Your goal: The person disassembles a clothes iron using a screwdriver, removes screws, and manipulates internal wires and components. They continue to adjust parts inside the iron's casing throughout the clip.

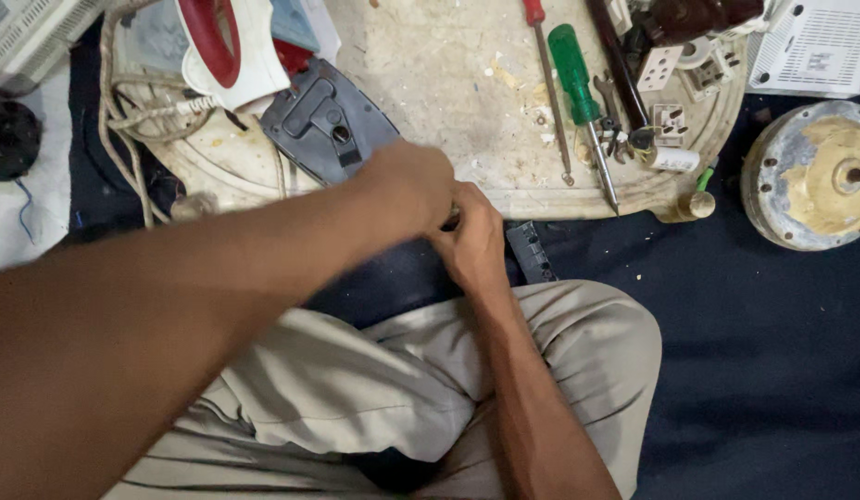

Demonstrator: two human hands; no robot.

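Touching together: left hand (407,185), right hand (471,243); grip hidden, cannot tell. Above hands: two screwdrivers, green one (578,88), red one (546,74). One iron (228,51) beyond left hand.

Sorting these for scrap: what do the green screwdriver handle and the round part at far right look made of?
Green screwdriver handle: likely plastic, translucent and glossy. Round part: seemingly cast metal, dull grey rim with yellowish coating on its face.
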